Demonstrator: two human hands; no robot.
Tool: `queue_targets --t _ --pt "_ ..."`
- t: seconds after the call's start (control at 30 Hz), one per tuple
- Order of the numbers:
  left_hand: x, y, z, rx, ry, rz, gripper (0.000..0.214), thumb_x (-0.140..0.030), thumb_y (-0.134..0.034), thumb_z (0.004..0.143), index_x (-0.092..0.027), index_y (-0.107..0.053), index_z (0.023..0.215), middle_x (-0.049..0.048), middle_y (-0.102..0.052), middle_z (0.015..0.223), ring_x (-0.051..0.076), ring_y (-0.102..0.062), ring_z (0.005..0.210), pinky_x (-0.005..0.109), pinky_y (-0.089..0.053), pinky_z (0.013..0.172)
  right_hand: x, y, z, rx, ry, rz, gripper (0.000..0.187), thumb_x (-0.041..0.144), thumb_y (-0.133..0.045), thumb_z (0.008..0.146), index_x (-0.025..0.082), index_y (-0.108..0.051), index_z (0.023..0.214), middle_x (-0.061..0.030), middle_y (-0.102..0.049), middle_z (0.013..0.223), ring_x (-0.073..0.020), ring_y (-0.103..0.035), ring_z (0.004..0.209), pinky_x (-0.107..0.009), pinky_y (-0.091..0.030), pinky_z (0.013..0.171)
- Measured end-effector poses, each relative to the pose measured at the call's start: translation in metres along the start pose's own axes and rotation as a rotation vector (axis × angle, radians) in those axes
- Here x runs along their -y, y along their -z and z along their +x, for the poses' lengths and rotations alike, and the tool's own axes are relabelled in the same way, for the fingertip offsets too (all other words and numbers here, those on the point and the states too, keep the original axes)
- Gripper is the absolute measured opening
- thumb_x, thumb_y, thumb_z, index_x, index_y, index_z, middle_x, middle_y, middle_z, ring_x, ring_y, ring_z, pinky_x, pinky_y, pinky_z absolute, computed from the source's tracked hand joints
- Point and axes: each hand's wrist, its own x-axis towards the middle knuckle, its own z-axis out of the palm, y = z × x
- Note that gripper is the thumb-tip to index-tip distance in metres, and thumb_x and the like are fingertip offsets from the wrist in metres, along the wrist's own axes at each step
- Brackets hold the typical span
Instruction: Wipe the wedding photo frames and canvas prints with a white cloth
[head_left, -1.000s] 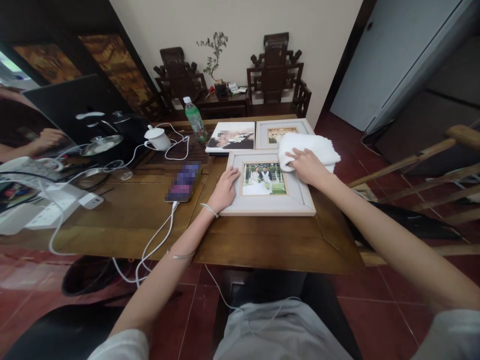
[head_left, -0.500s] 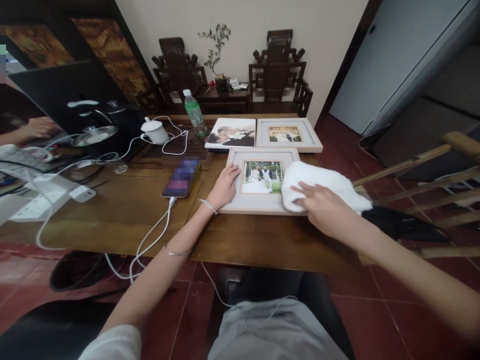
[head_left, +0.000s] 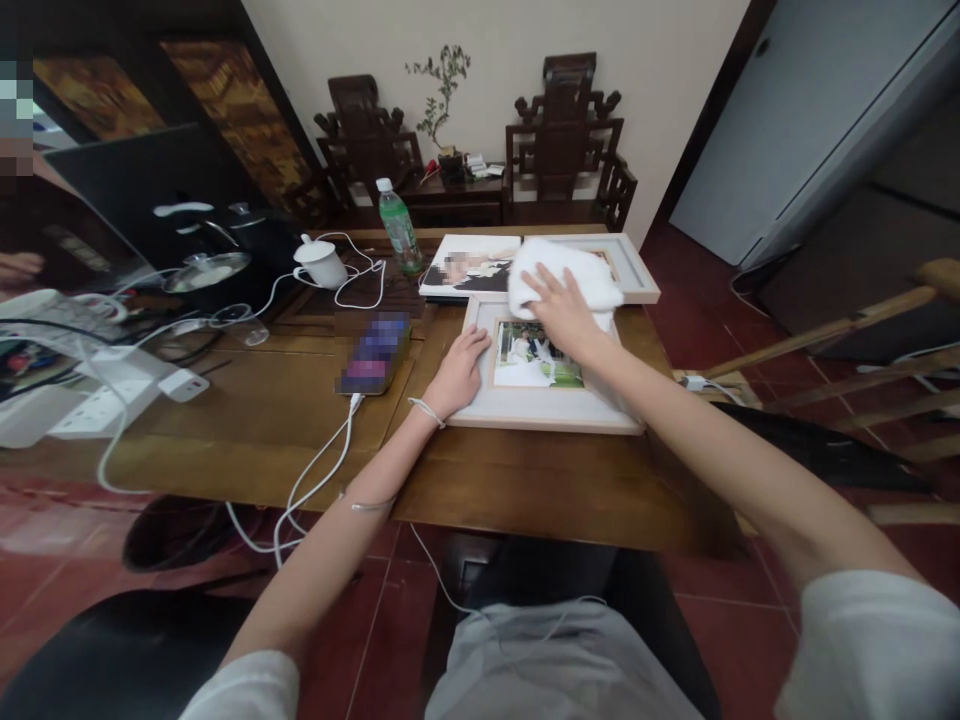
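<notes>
Front picture frame (head_left: 540,404) lies flat on the table (head_left: 525,490) at the near edge, photo (head_left: 529,362) face up, long axis running left-right across the person's body. Left hand (head_left: 459,370) is the nearer one: palm down on the frame's left border, fingers nearly straight and together, thumb out of sight. Doesn't look closed on anything. Right hand (head_left: 564,312) is past the far edge, fingers spread on top of a folded white cloth (head_left: 594,286); can't tell if it pinches the cloth or just bears on it. From that hand, the front frame lies back toward the person and a bit left, with the right forearm crossing above its right side. Cloth sits over the front frame's far edge and part of the back frame (head_left: 642,272); contact or hover, can't tell. White-edged photo panel (head_left: 469,266) is just left of the back frame. Further left: phone (head_left: 375,352) on its cable, green-labelled bottle (head_left: 400,232), lidded white cup (head_left: 322,265), power strip (head_left: 109,408). Co-worker's hand (head_left: 21,268) at far left.
</notes>
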Motion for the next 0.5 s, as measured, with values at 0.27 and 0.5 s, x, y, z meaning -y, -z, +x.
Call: queue_targets --t 0.27,0.5 --pt "-0.004 0.003 0.001 0.027 0.02 0.031 0.057 0.003 -0.039 0.078 -0.008 -0.058 0.132 0.0172 -0.054 0.144 0.03 -0.037 0.145 0.053 -0.03 0.121 0.034 -0.003 0.034 0.107 0.068 0.009 0.043 0.011 -0.034 0.097 0.012 -0.068 0.122 -0.0089 -0.04 0.157 -0.0322 -0.022 0.149 -0.057 -0.02 0.117" --pt "-0.007 0.003 0.001 0.031 0.04 0.026 0.057 0.003 -0.04 0.079 -0.007 -0.058 0.131 0.017 -0.054 0.144 0.03 -0.037 0.145 0.052 -0.03 0.122 -0.03 -0.005 -0.011 0.165 -0.089 -0.092 0.053 0.0 -0.033 0.088 0.015 -0.068 0.124 -0.0113 -0.059 0.141 -0.0309 -0.034 0.143 -0.058 -0.027 0.112"
